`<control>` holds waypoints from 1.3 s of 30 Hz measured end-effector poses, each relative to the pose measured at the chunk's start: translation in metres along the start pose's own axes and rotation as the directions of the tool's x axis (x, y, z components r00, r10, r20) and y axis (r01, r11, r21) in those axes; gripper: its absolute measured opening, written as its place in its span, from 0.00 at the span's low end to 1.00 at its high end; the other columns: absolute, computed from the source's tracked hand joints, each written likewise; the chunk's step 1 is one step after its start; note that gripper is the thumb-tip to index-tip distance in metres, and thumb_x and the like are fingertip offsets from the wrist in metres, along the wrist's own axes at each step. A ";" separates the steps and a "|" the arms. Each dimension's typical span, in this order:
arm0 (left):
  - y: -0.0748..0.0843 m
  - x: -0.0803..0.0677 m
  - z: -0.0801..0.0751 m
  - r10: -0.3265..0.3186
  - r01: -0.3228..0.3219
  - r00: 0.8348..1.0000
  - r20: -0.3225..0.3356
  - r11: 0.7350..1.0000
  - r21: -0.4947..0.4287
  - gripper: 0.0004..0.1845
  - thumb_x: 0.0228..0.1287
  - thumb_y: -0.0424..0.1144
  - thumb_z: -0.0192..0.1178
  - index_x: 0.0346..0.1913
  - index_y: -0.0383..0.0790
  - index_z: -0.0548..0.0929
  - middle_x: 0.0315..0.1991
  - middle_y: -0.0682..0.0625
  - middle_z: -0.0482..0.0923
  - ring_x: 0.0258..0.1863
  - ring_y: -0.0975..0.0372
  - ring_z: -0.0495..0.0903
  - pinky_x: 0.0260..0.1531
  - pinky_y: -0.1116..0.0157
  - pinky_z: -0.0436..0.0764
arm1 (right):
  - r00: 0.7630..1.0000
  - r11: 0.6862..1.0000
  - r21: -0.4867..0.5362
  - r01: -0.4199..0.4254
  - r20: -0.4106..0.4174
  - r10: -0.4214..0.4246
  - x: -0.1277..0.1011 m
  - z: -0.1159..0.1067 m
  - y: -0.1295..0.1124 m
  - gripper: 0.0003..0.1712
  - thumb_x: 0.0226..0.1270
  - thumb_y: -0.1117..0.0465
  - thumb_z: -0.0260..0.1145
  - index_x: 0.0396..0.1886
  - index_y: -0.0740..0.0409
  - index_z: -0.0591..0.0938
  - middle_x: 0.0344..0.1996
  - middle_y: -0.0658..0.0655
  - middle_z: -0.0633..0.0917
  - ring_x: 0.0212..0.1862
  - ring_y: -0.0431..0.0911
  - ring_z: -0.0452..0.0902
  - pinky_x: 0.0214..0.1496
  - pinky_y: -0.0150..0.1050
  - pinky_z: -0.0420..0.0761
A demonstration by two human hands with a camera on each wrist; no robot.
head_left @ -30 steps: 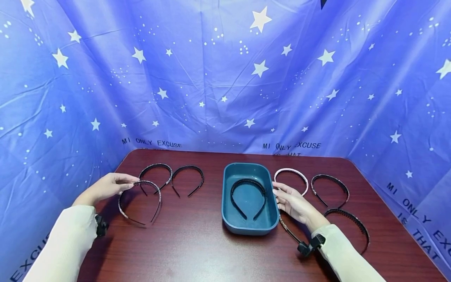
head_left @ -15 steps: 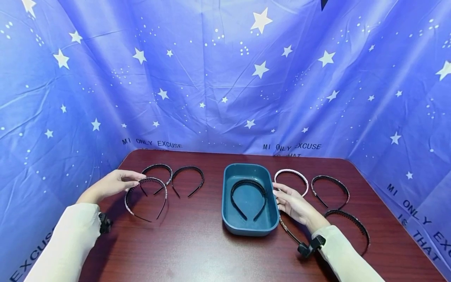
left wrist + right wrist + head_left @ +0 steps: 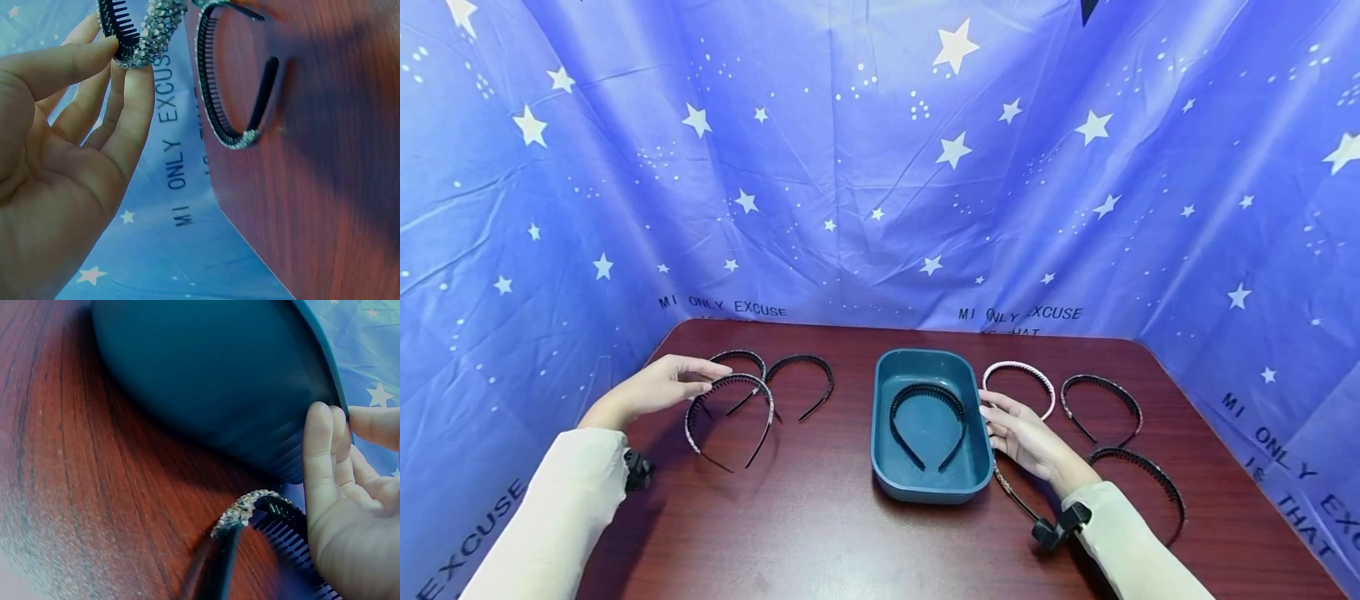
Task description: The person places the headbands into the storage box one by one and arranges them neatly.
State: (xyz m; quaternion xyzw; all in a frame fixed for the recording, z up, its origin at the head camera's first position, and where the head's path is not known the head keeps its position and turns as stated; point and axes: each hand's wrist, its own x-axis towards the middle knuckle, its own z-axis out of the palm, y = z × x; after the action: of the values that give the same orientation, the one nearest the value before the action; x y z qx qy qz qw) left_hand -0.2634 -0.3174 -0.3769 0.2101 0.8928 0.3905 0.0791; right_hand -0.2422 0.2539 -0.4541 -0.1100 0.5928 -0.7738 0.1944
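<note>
My left hand pinches a rhinestone headband with comb teeth at its top, thumb on one side and fingers on the other. Its two ends point down over the left of the table. Close up in the left wrist view, the headband's silver stones show. At the teal plastic box, my right hand touches the outer right wall with nearly straight fingers, fingertips right at the rim. Inside the box lies a black toothed headband. Another rhinestone headband lies beneath the right hand, partly hidden by it.
Two dark headbands, a glittery one and a black one, lie behind the held one. Right of the box are a pink headband and two dark headbands, one farther back and one nearer. A starry blue curtain surrounds the table.
The left hand has moved right and slightly away from me with the held headband, which now overlaps the headbands behind it more. The right hand and the box have stayed put.
</note>
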 end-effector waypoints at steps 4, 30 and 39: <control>0.006 0.004 0.003 0.029 -0.029 1.000 -0.012 1.000 0.003 0.17 0.69 0.29 0.60 0.59 0.31 0.82 0.55 0.38 0.82 0.49 0.64 0.80 0.40 0.66 0.82 | 1.000 1.000 -0.007 0.005 0.004 -0.005 0.000 0.001 0.001 0.33 0.81 0.65 0.51 0.76 0.72 0.51 0.41 0.51 0.85 0.38 0.38 0.81 0.39 0.32 0.82; 0.027 0.033 0.022 0.079 -0.075 0.995 0.061 0.994 -0.074 0.19 0.72 0.31 0.59 0.63 0.30 0.79 0.59 0.36 0.79 0.55 0.48 0.78 0.45 0.63 0.82 | 1.000 1.000 -0.001 -0.004 0.002 0.004 -0.002 0.002 0.000 0.34 0.81 0.65 0.52 0.77 0.72 0.49 0.43 0.52 0.85 0.40 0.38 0.81 0.39 0.31 0.82; 0.042 0.050 0.029 0.094 -0.089 0.993 0.068 0.994 -0.065 0.18 0.72 0.31 0.58 0.62 0.38 0.81 0.58 0.41 0.81 0.57 0.50 0.77 0.46 0.64 0.81 | 1.000 1.000 0.005 0.002 0.007 -0.002 -0.001 0.001 0.000 0.33 0.81 0.65 0.52 0.76 0.72 0.50 0.45 0.52 0.85 0.40 0.38 0.81 0.40 0.32 0.82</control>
State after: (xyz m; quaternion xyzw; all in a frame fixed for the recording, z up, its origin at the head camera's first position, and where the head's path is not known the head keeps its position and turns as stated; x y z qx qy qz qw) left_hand -0.2864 -0.2511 -0.3650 0.2620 0.8663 0.4135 0.0992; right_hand -0.2410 0.2533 -0.4542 -0.1130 0.5899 -0.7751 0.1962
